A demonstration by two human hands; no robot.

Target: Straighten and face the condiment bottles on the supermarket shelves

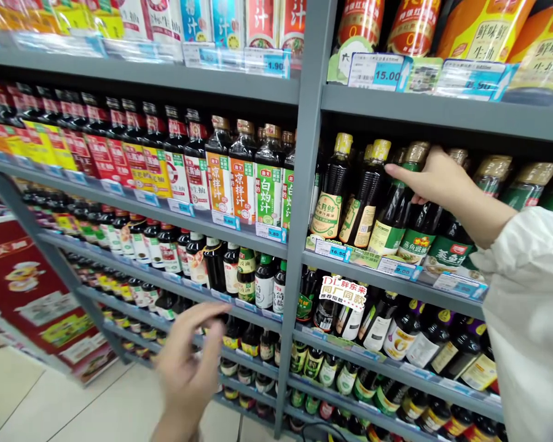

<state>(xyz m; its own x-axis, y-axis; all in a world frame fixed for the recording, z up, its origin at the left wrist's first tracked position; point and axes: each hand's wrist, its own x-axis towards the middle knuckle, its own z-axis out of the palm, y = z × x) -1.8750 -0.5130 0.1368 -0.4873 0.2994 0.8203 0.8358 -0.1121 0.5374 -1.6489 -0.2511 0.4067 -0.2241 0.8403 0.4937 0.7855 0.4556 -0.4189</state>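
My right hand (442,184) reaches onto the upper right shelf. Its thumb and fingers close around the neck of a dark sauce bottle (389,215) with a gold cap and a green and yellow label. That bottle leans slightly, its base at the shelf's front; some of my fingers are hidden behind the neck. Left of it stand yellow-capped sauce bottles (332,196). A steamed-fish sauce bottle (417,236) with a green label is just to its right. Down in front of the lower shelves, my left hand (188,362) hangs in the air, blurred, fingers curled but apart, holding nothing.
A grey upright post (299,184) divides the shelving. Rows of dark bottles (133,141) fill the left shelf, with more on the lower tiers. Price tags (396,269) line the shelf edges. A red promotional panel (32,294) stands at the left above the tiled floor (96,399).
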